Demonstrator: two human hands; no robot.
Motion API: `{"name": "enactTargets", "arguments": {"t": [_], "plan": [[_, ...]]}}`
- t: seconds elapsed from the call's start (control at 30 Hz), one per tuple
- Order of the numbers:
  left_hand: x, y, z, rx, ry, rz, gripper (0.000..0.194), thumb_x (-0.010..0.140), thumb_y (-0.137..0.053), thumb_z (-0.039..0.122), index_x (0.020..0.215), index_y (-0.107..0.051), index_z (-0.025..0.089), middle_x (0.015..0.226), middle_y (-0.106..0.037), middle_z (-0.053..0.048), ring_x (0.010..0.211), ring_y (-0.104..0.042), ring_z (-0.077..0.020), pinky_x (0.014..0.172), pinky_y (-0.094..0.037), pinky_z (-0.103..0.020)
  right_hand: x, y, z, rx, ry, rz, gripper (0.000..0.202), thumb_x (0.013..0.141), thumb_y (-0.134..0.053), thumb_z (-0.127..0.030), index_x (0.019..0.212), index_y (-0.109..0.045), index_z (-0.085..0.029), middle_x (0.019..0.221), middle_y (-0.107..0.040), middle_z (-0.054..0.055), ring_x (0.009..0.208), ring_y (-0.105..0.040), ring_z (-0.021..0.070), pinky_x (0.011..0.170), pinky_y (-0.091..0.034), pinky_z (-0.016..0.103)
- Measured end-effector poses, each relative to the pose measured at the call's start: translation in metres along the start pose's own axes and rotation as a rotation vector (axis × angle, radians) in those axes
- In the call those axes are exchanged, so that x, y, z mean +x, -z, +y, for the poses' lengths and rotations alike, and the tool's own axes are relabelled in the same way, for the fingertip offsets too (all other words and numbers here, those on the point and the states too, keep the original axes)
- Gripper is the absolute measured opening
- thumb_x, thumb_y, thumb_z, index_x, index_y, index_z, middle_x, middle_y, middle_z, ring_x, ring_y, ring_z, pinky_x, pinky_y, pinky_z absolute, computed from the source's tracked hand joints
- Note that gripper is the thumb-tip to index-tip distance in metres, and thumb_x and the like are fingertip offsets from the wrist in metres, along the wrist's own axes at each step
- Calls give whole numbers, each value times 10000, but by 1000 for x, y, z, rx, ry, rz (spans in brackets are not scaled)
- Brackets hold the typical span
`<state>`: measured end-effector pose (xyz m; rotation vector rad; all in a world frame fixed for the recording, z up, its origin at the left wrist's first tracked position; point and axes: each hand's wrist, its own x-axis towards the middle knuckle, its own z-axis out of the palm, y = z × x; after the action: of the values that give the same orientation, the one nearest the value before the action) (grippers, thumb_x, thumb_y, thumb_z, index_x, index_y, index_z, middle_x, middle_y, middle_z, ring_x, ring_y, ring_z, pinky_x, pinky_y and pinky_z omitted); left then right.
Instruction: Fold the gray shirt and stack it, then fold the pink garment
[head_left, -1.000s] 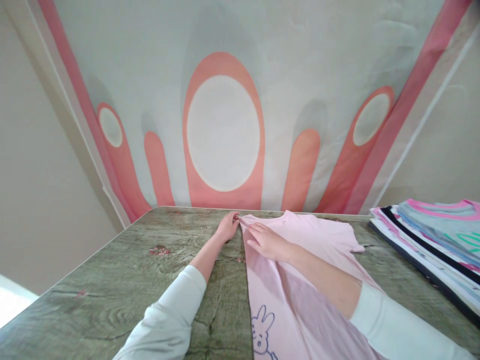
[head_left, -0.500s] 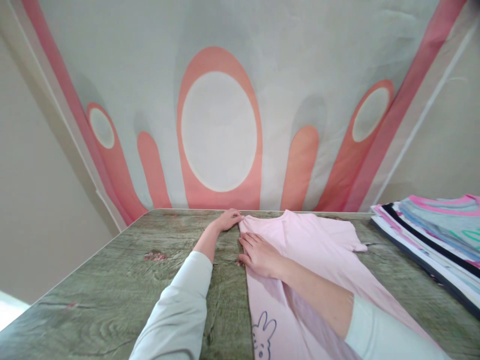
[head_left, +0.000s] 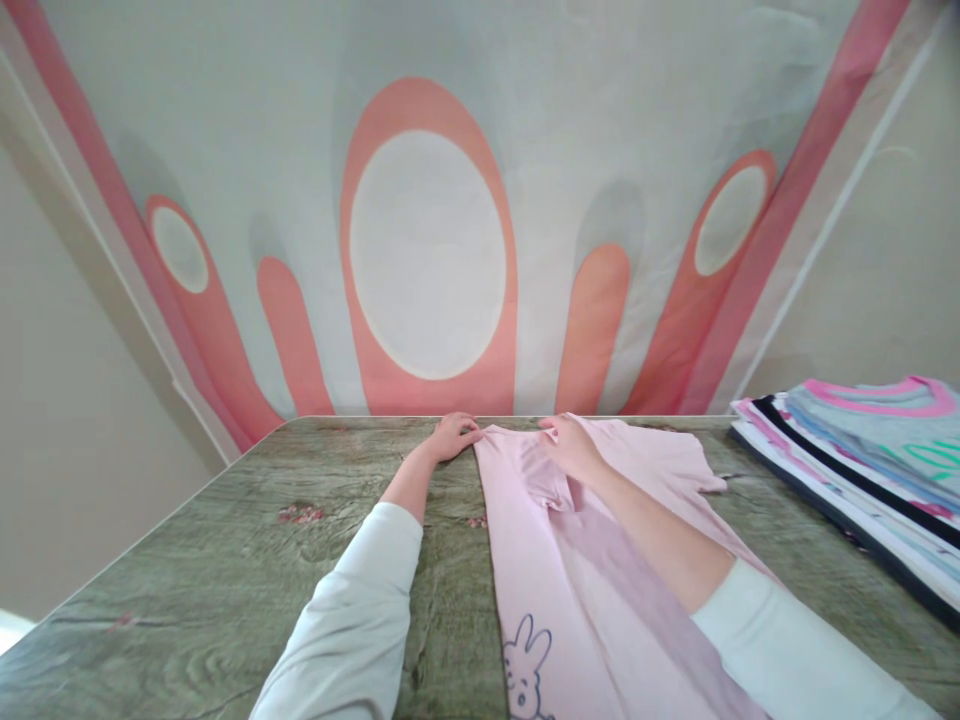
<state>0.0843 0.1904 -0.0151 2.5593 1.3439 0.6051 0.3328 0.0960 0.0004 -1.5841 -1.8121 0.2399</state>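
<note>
A pale pink T-shirt [head_left: 525,560] lies partly folded on the wood-look table, with a line-drawn rabbit print low on its left side. At the shirt's upper left corner my left hand [head_left: 454,437] pinches the fabric between thumb and fingers. My right hand [head_left: 574,448] is by the neckline, its fingers curled onto the cloth. A folded-in sleeve [head_left: 547,480] shows just left of that wrist, while the other sleeve [head_left: 686,458] spreads out to the right. My right forearm covers part of the shirt.
To the right stands a stack of folded clothes [head_left: 862,470], topped by a grey shirt with pink neckline. The table [head_left: 225,570] ends at the back against a wall covering [head_left: 427,250] with coral shapes.
My right hand has moved from the shirt's left edge up and right to the neckline. The folded-in sleeve now shows. My left hand stays at the corner.
</note>
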Motion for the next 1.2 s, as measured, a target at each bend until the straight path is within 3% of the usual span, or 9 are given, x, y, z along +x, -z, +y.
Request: {"name": "enactTargets", "arguments": {"t": [0.13, 0.33, 0.47, 0.57, 0.67, 0.8, 0.97, 1.07, 1.2], "plan": [[-2, 0, 2, -7, -9, 13, 274, 784, -562, 461, 822, -682, 217, 1107, -601, -40, 1071, -504, -196, 953, -348, -322, 5, 10, 29, -110, -104, 58, 114, 765, -569, -262, 815, -636, -185, 840, -613, 70, 862, -552, 203, 755, -410, 285], [-2, -5, 5, 14, 10, 50, 267, 776, -569, 457, 783, -663, 207, 1091, -601, -40, 1047, -516, -194, 937, -362, -324, 5, -8, 43, -198, -138, 89, 201, 726, -594, -384, 684, -607, -189, 797, -590, 61, 795, -538, 187, 701, -382, 278], [-3, -5, 5, 40, 10, 67, 266, 762, -585, 462, 753, -656, 205, 1073, -605, -42, 1037, -516, -200, 927, -366, -334, 9, -18, 52, -38, -75, 68, 144, 752, -547, -335, 727, -568, -195, 753, -602, 23, 729, -549, 159, 673, -388, 261], [-3, -2, 6, 65, 8, 82, 257, 757, -598, 451, 724, -650, 202, 1067, -603, -41, 1031, -511, -203, 932, -355, -348, 10, -20, 55, 92, -57, 121, 124, 799, -478, -314, 788, -521, -198, 741, -609, 11, 691, -561, 148, 655, -397, 252], [-4, 2, 9, 100, 13, 102, 252, 750, -611, 443, 694, -638, 199, 1073, -586, -42, 1058, -478, -217, 954, -324, -373, 9, -20, 54, 117, -74, 160, 95, 806, -470, -292, 816, -496, -202, 745, -615, 16, 700, -572, 152, 655, -400, 251], [-6, 6, 18, 145, 25, 119, 249, 748, -615, 445, 684, -625, 204, 1083, -558, -46, 1112, -416, -240, 993, -264, -405, 8, -20, 52, 64, -116, 110, 49, 806, -474, -236, 823, -504, -201, 758, -629, 25, 727, -585, 153, 674, -397, 249], [-7, 8, 33, 168, 70, 131, 172, 768, -606, 372, 828, -599, 211, 1086, -538, -56, 1135, -396, -241, 993, -260, -394, 5, -19, 47, 11, -108, 84, 112, 811, -478, -209, 912, -522, -194, 831, -643, 48, 794, -597, 160, 696, -398, 247], [-5, 8, 42, 166, 127, 136, 221, 764, -605, 304, 965, -561, 222, 1109, -531, -53, 1147, -404, -227, 983, -281, -367, 4, -19, 46, -16, -91, 82, 147, 799, -490, -205, 941, -524, -191, 857, -641, 50, 814, -596, 165, 711, -399, 249], [-1, 6, 49, 155, 317, 160, 255, 810, -523, 270, 1041, -519, 162, 1125, -539, -122, 1107, -472, -242, 929, -336, -364, 4, -18, 46, -5, -100, 74, 194, 797, -493, -215, 988, -520, -186, 846, -640, 43, 779, -594, 158, 702, -400, 246]]}}
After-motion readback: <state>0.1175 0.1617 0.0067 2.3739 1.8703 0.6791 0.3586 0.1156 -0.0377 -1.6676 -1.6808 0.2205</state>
